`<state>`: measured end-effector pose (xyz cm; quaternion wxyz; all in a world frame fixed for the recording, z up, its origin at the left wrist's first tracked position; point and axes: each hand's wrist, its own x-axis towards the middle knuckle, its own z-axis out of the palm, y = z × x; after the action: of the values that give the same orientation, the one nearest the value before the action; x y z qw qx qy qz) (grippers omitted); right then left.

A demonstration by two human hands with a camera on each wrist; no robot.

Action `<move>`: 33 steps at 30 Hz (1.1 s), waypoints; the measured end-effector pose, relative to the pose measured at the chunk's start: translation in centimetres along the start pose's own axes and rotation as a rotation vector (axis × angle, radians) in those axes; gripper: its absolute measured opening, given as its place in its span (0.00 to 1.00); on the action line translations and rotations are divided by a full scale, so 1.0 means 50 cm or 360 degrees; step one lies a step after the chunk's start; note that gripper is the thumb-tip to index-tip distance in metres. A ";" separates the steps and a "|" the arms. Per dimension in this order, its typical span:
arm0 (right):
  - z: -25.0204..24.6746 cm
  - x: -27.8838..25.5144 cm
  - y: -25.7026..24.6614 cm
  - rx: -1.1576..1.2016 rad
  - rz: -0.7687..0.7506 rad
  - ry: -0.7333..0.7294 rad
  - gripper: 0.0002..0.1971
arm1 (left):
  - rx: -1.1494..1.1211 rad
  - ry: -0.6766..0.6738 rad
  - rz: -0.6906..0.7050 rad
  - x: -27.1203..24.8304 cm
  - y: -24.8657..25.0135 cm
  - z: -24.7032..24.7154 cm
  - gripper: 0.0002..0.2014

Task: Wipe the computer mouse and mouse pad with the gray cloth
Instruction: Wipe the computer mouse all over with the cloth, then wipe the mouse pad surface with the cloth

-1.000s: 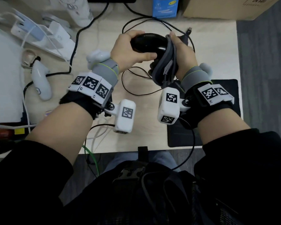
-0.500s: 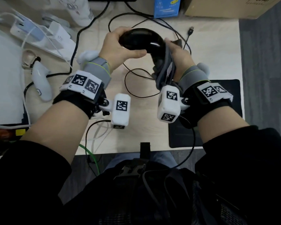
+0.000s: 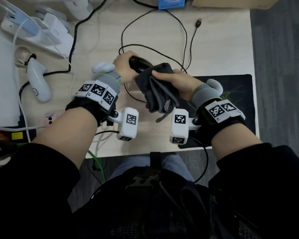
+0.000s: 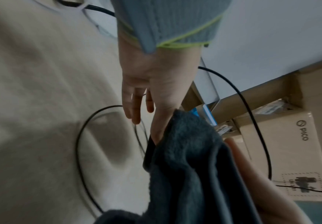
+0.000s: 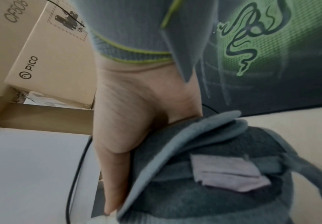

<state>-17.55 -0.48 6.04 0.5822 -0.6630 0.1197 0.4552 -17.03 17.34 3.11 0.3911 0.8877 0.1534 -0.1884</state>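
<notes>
Mouse [image 3: 138, 64] and gray cloth [image 3: 156, 87] have come down from up in the air a moment ago, and now sit low over the middle of the desk [image 3: 219, 42]. The cloth has moved from the side of the mouse to over its near end. I think the rubbing of the mouse is under way, and the mouse pad [image 3: 235, 87] at the desk's right edge waits its turn. The left hand [image 3: 125, 69] curls round the mouse and holds it. The right hand [image 3: 175, 81] squeezes the bunched cloth, thumb on top, pressing it on the mouse.
</notes>
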 end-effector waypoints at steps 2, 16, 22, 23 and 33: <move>0.007 -0.006 0.021 -0.0095 0.0053 -0.0060 0.10 | -0.0054 -0.0129 -0.0051 -0.021 -0.016 0.019 0.26; 0.034 -0.054 0.127 -0.0090 0.0140 0.0174 0.25 | -0.0138 -0.0485 -0.0229 -0.123 -0.060 0.060 0.34; 0.033 -0.086 0.134 0.0008 0.0016 0.0302 0.24 | 0.0001 -0.0665 -0.0241 -0.150 -0.032 0.053 0.19; 0.031 -0.094 0.135 0.0041 -0.0014 0.0318 0.23 | 0.0006 -0.0718 -0.0225 -0.157 -0.023 0.053 0.16; -0.055 -0.157 0.167 0.0518 -0.0277 0.0341 0.25 | -0.0537 -0.1026 0.0017 -0.196 0.091 0.113 0.10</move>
<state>-26.37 -8.25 6.08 0.7026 -0.6126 0.1951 0.3050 -24.98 8.94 6.94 0.5612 0.7065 0.0467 -0.4286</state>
